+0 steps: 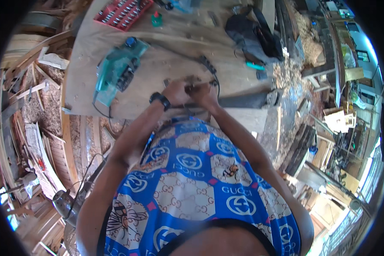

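Observation:
My left hand (175, 91), with a dark band on its wrist, and my right hand (205, 96) meet over the near edge of the wooden table (166, 51). Their fingers are closed around something small and dark, blurred and mostly covered, so its kind is unclear. Left of them a teal electric hand planer (121, 68) lies on its side. A black cord crosses the tabletop to a dark socket strip (208, 65) just beyond my right hand. To the right of that hand lies a long dark flat piece (245, 101).
Farther back are a red case of small bits (123, 13), a green bottle (156, 19) and a black bag (254, 36). A teal-handled item (255, 65) lies near the bag. Wood shavings and boards (47, 149) cover the floor at left; shavings and timber (301, 149) lie at right.

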Motion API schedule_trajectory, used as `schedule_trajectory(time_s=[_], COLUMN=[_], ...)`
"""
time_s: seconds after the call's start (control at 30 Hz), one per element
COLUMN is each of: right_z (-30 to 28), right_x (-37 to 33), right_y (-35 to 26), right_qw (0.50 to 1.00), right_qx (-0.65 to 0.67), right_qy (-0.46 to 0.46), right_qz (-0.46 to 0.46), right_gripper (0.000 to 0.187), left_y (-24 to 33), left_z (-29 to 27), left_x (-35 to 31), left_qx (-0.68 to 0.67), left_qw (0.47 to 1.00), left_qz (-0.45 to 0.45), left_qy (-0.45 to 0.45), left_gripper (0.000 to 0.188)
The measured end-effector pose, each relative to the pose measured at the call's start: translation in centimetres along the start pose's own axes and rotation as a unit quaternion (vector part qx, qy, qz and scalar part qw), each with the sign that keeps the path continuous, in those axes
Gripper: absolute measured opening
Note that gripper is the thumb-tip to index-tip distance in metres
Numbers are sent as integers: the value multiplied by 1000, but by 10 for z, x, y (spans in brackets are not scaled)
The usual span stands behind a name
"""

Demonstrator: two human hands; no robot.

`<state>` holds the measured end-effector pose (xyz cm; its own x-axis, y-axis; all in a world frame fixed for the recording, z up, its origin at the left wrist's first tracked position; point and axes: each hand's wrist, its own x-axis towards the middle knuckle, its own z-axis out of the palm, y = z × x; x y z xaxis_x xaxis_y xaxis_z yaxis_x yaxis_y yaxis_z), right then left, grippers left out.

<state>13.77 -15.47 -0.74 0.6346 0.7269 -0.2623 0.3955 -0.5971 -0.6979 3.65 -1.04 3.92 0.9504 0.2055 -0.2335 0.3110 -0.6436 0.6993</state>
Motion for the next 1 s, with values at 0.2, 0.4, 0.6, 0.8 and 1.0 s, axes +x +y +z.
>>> schedule_trajectory(time_s=[0.2, 0.4, 0.6, 0.8, 1.0], right_z=[-18, -20, -5, -15, -19], right_x=[14, 31, 41, 35, 10], right_y=[44, 64, 61, 55, 5], right_qw=[994, 995, 994, 993, 987], right_qx=[51, -49, -62, -4, 144], right_qy=[87, 84, 64, 118, -73], right_qz=[41, 34, 64, 29, 18], right_gripper=[19, 19, 24, 29, 35], left_y=[-65, -86, -93, -54, -34], left_z=[14, 7, 10, -3, 2], left_x=[6, -2, 0, -1, 14], left_qx=[-89, -125, -257, -458, -580], left_qw=[991, 974, 929, 818, 723], left_qz=[-85, -176, -221, -288, -302], left_qy=[46, 69, 146, 194, 225], left_gripper=[23, 21, 27, 30, 29])
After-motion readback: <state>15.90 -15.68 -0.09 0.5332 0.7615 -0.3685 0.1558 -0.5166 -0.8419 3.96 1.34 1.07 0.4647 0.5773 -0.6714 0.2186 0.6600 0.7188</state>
